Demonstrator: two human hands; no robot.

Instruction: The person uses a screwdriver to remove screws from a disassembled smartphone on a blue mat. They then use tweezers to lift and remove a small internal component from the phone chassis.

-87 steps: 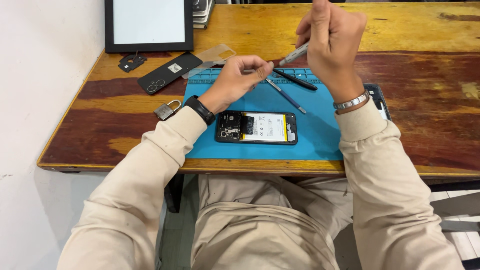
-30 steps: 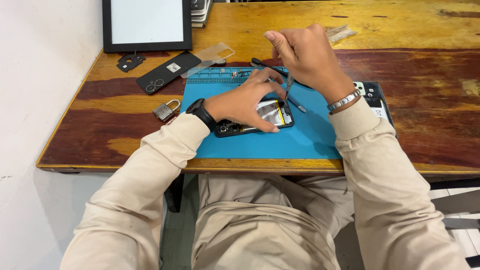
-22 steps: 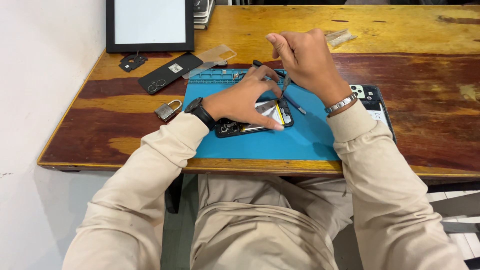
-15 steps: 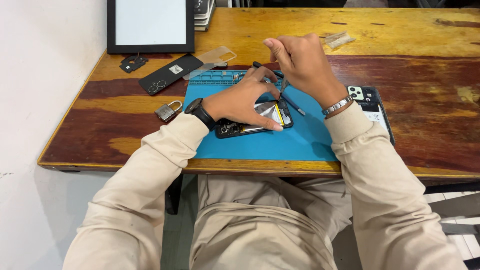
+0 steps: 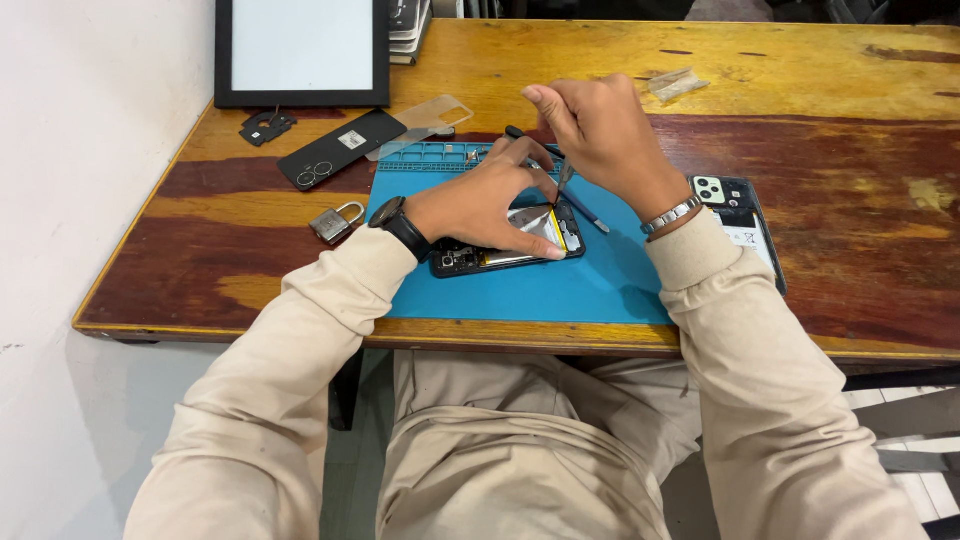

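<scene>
Your sleeves: long, beige, loose fabric, creased at elbows, cuffs plain. Your left hand (image 5: 480,205): black watch (image 5: 400,225) with dark strap on wrist, round black case. Your right hand (image 5: 600,135): silver metal link bracelet (image 5: 670,215) on wrist, just above cuff. Your trousers (image 5: 520,450): same beige tone, wrinkled over lap.

A padlock (image 5: 335,222) and black phone (image 5: 340,149) lie near the framed panel (image 5: 302,50).
</scene>
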